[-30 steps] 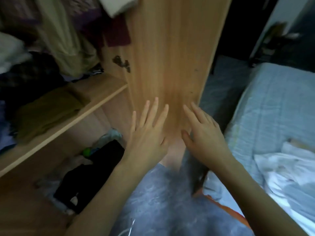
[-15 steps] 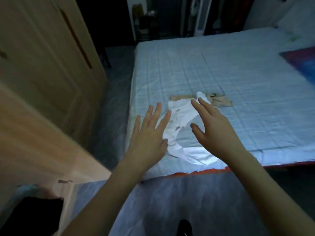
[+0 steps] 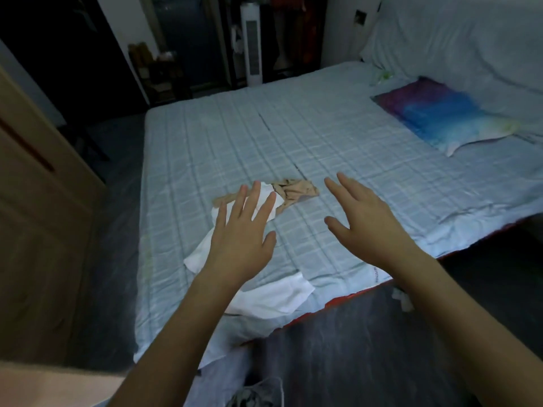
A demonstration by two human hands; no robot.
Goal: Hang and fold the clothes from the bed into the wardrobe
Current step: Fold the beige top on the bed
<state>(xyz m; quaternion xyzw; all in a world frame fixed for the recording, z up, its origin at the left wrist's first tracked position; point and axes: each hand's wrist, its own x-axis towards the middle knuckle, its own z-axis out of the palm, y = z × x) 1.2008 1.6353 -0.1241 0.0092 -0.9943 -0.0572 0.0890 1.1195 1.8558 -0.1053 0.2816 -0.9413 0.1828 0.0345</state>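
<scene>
My left hand (image 3: pixel 239 245) and right hand (image 3: pixel 368 230) hovered over the bed (image 3: pixel 352 160), fingers spread, holding nothing. White garment (image 3: pixel 273 298) lay crumpled at near edge, beige garment (image 3: pixel 293 191) touching it. Judged light, limp; gather at bunched middle.

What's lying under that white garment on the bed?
A beige garment pokes out from beneath the white garment at its far end. The left hand hides the middle, so anything else underneath cannot be seen.
</scene>
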